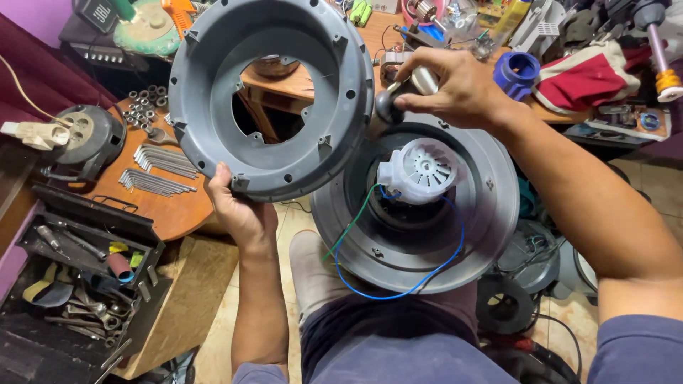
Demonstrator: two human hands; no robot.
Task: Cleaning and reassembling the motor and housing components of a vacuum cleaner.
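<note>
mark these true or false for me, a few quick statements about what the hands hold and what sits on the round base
1. The left hand grips the grey ring cover by its lower rim. True.
2. The right hand holds a pair of pliers. False: it holds a tool with a dark rounded handle.
3. A white motor sits in the middle of the round grey base. True.
4. The wires from the motor are red and yellow. False: a blue wire and a green wire show.
5. The hex keys lie on the round wooden table. True.
</note>
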